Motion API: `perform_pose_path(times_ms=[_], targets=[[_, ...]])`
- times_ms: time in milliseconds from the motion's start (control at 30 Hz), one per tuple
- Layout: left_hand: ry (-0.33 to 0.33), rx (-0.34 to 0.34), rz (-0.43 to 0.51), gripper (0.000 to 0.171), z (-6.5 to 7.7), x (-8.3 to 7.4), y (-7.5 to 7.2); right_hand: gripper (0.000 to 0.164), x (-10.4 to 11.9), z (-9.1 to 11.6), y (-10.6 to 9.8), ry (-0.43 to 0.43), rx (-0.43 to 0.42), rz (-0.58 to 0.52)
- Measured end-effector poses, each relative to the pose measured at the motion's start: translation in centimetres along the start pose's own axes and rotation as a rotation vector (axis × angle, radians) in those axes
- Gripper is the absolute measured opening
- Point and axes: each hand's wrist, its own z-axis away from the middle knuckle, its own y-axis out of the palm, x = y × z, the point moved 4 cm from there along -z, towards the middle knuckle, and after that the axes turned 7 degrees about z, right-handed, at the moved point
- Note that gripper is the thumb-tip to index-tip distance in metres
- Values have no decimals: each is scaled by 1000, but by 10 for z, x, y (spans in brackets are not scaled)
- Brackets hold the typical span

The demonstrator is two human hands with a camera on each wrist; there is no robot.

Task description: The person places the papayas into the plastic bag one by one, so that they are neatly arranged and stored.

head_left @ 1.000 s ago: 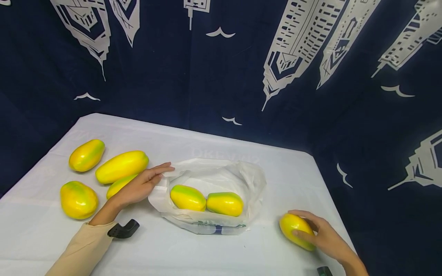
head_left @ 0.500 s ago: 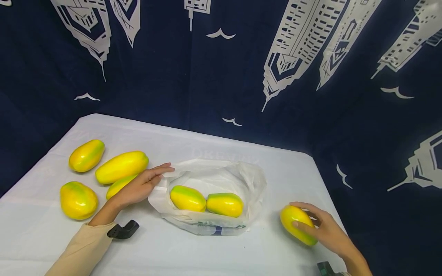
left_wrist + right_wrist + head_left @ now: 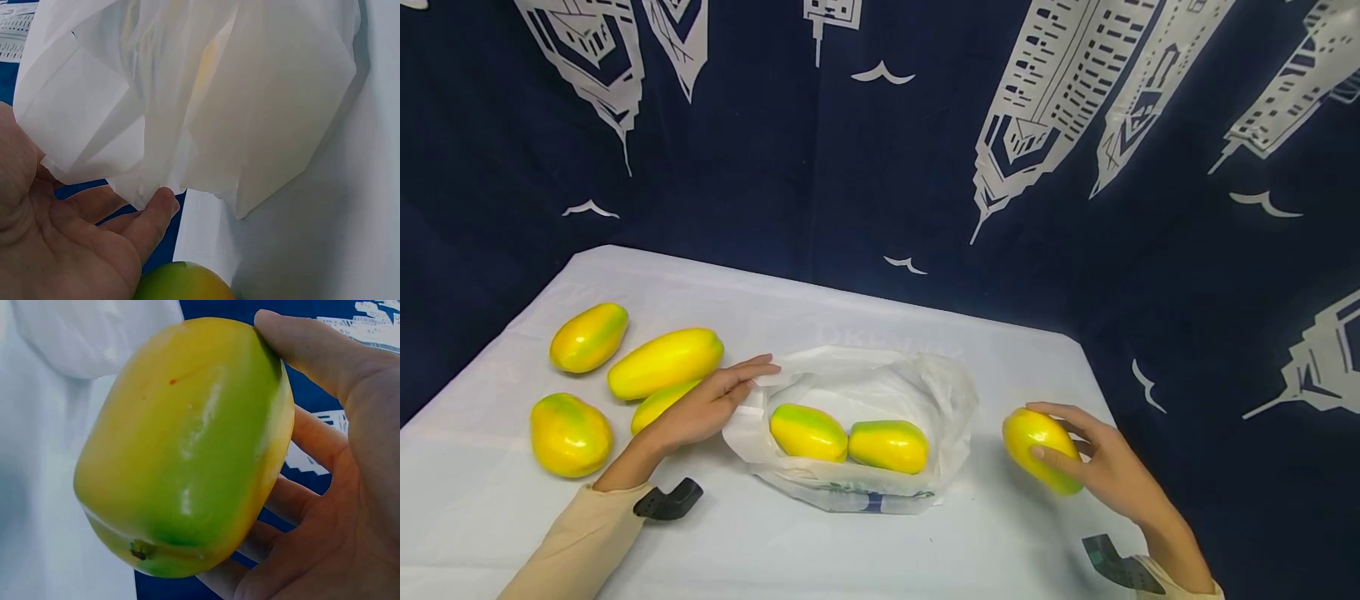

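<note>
A yellow-green papaya (image 3: 1042, 450) is in my right hand (image 3: 1105, 458), raised above the right part of the table. In the right wrist view, the thumb and fingers curve around the papaya (image 3: 187, 450). My left hand (image 3: 703, 408) lies at the left rim of a white plastic bag (image 3: 850, 487), fingers fairly straight and touching it. In the left wrist view, part of the left hand (image 3: 69, 244) is hidden behind the plastic bag (image 3: 250, 112). Two papayas lie inside the open bag, a left one (image 3: 808, 432) and a right one (image 3: 889, 445).
Left of the bag lie several more papayas: one at the back (image 3: 589, 337), a long one (image 3: 666, 363), one partly under the left forearm (image 3: 658, 407), and a round one (image 3: 572, 435). A dark blue printed cloth (image 3: 850, 183) hangs behind the white-covered table (image 3: 760, 554).
My right hand has lifted the papaya off the table and carried it up and slightly toward the back. The left hand and the bag stay where they were.
</note>
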Motion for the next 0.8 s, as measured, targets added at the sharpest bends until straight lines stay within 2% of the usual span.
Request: perform_pose_path(times_ms=[167, 467, 667, 800], targets=[[-11, -6, -9, 42, 0, 0, -1, 51, 12, -16, -6, -69, -23, -36], [-3, -5, -14, 41, -3, 0, -1, 52, 38, -40, -17, -87, -43, -20], [-8, -11, -8, 41, -1, 0, -3, 53, 57, -60, -16, -62, 8, -43], [-3, -12, 2, 41, -3, 2, -2, 52, 70, -75, -12, -77, 37, -41]])
